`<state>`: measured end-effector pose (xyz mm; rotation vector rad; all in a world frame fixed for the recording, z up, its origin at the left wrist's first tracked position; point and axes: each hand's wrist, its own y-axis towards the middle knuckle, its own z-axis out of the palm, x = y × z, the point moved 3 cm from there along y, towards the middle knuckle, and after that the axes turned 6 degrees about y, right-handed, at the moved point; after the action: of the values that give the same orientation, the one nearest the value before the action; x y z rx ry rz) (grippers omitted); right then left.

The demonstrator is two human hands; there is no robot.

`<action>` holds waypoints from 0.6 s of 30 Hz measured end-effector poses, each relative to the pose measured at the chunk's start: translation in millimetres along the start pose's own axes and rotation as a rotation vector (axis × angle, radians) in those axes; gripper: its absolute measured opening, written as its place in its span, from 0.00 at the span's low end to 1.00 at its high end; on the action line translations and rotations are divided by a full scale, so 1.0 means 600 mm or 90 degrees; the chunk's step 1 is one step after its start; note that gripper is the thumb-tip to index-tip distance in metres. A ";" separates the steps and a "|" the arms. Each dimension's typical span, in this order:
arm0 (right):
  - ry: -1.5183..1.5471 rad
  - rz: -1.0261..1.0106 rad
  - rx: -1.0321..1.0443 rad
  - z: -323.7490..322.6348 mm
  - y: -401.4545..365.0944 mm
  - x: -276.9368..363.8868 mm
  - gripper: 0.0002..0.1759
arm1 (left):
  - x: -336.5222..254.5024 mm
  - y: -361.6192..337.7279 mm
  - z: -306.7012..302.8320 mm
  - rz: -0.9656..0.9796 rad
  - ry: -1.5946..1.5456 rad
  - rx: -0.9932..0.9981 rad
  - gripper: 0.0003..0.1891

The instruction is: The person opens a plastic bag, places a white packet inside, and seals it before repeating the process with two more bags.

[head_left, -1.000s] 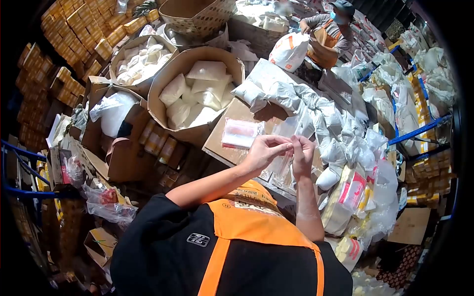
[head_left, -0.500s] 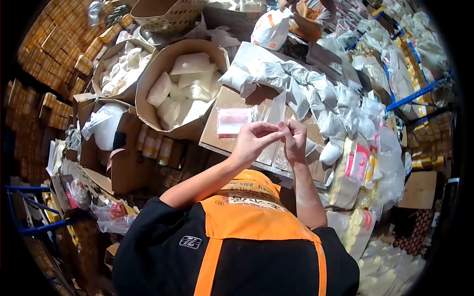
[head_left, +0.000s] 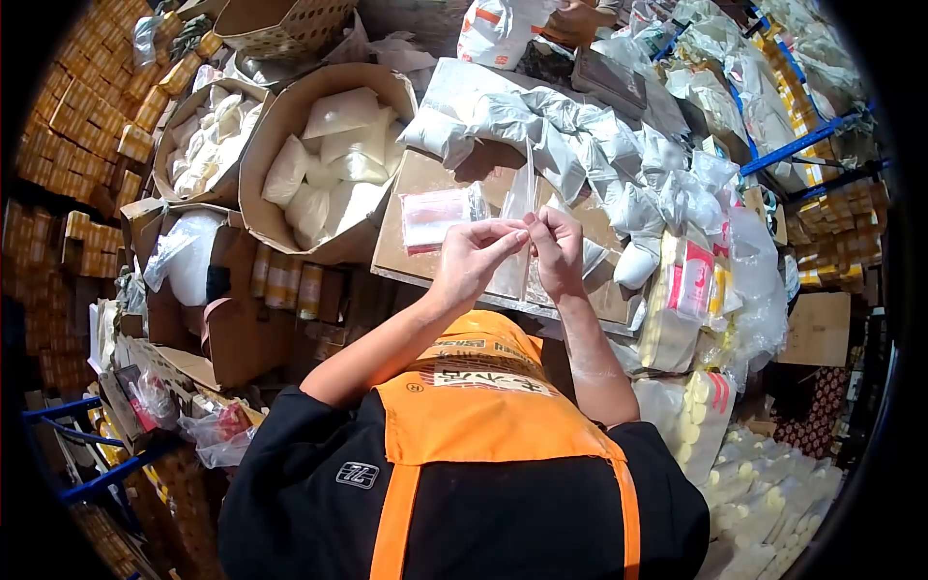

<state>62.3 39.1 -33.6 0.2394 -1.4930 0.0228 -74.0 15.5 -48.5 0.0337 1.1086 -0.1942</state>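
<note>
Over the cardboard-topped table point(head_left: 387, 253), my left hand point(head_left: 476, 259) and my right hand point(head_left: 558, 247) meet at the fingertips, both pinched. Between and below them hangs a clear plastic bag point(head_left: 508, 275), and its upper edge seems to be at the fingers. Which fingers grip it is hard to make out. Just left of my left hand lies a stack of clear bags with red edges point(head_left: 432, 218). Filled white bags point(head_left: 551, 145) are heaped along the far and right sides of the table.
To the left, a large round carton point(head_left: 261, 184) holds white packets, with a smaller carton point(head_left: 162, 155) beyond it. A co-worker's arm point(head_left: 580, 21) is near a white sack point(head_left: 493, 37) at the top. Blue rack bars point(head_left: 793, 145) stand at the right.
The camera view has shifted, so the table and cartons appear higher and further left. My hands stay pinched together, and the clear bag below them shows more plainly.
</note>
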 end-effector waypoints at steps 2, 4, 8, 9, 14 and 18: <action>0.009 -0.023 -0.003 -0.002 0.002 0.000 0.21 | 0.002 0.002 -0.001 0.007 0.021 0.027 0.09; 0.005 -0.017 -0.004 0.000 0.002 0.004 0.21 | 0.004 0.002 0.001 0.005 0.004 0.025 0.09; -0.001 -0.027 -0.006 -0.003 0.002 0.005 0.21 | 0.007 0.006 0.004 0.013 -0.001 0.031 0.09; -0.002 -0.027 -0.008 -0.006 0.001 0.003 0.21 | 0.008 0.006 0.007 0.012 -0.001 0.033 0.09; -0.055 -0.038 -0.028 -0.005 0.001 0.004 0.21 | 0.005 0.006 0.012 0.038 -0.009 0.010 0.08; -0.063 -0.062 -0.048 0.000 0.003 -0.010 0.20 | 0.005 0.006 0.011 0.018 0.023 0.010 0.10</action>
<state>61.3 41.6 -39.5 0.2548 -1.5752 -0.1238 -66.2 17.5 -48.1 0.0670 1.1419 -0.1774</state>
